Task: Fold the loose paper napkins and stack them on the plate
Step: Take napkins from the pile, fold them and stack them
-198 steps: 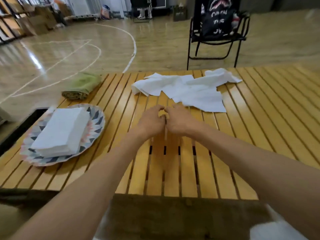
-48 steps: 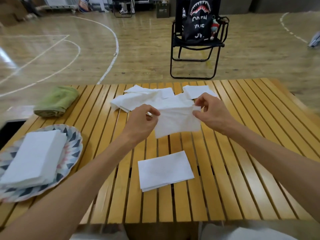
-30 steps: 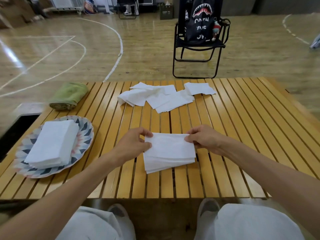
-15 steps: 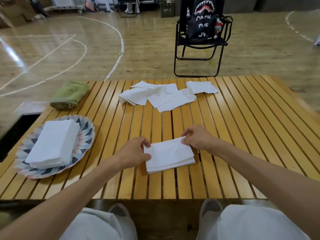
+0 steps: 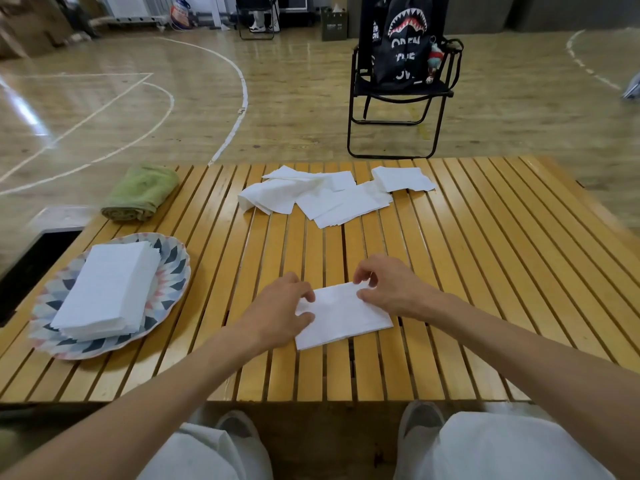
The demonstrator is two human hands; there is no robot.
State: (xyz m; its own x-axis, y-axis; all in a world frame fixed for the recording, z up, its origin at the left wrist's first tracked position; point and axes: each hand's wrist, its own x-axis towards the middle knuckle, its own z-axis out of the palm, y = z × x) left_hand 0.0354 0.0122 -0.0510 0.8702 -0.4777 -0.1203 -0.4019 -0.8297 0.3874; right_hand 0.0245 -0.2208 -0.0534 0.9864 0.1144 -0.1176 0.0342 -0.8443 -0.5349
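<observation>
A small pile of folded white napkins (image 5: 343,317) lies flat on the slatted wooden table (image 5: 485,271) in front of me. My left hand (image 5: 280,313) rests on its left edge with thumb and fingers pinching the paper. My right hand (image 5: 391,285) touches the top right corner with its fingertips. A patterned plate (image 5: 169,271) at the left holds a stack of folded napkins (image 5: 107,289). Several loose napkins (image 5: 329,195) lie spread near the table's far edge.
A rolled green towel (image 5: 142,192) lies at the far left of the table. A black folding chair (image 5: 398,98) with a dark bag stands on the gym floor beyond. My knees and shoes show below the table's near edge.
I picked up a loose napkin, folded it and laid it on the folded napkin before me. In the last half second both hands have pressed the pile flat.
</observation>
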